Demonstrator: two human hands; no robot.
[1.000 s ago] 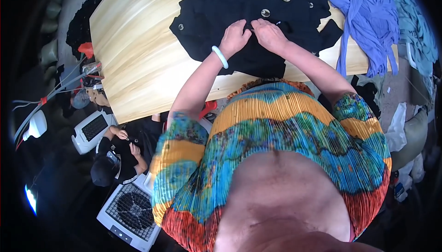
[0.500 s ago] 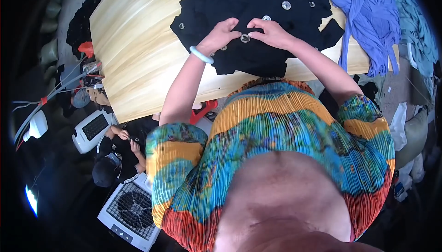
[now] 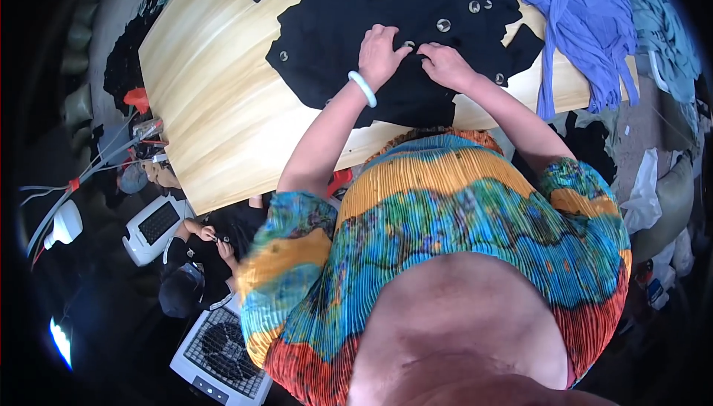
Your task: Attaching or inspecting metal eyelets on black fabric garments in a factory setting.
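Observation:
A black cloth (image 3: 334, 27) with jagged edges lies across the far part of the wooden table. Small round pale spots (image 3: 443, 25) are scattered over it; I cannot tell if they are discs or holes. My left hand (image 3: 380, 56), a pale bangle (image 3: 362, 88) on its wrist, rests on the cloth with fingers forward and the thumb out beside one round spot (image 3: 408, 44). My right hand (image 3: 447, 67) is just to its right, fingers pointing left, index and thumb apart. The hands are close but do not touch. Neither visibly holds anything.
Blue-purple cloth (image 3: 583, 27) hangs over the right side of the wooden table (image 3: 215, 116), with teal cloth (image 3: 657, 20) beyond. At lower left, a co-worker (image 3: 200, 265) handles something small beside a grey fan unit (image 3: 223, 350). Cables (image 3: 93, 176) run along the left.
My left hand has moved right and forward over the cloth, its forearm now steeper. The right hand has drawn slightly right and nearer. The whole view has shifted a little.

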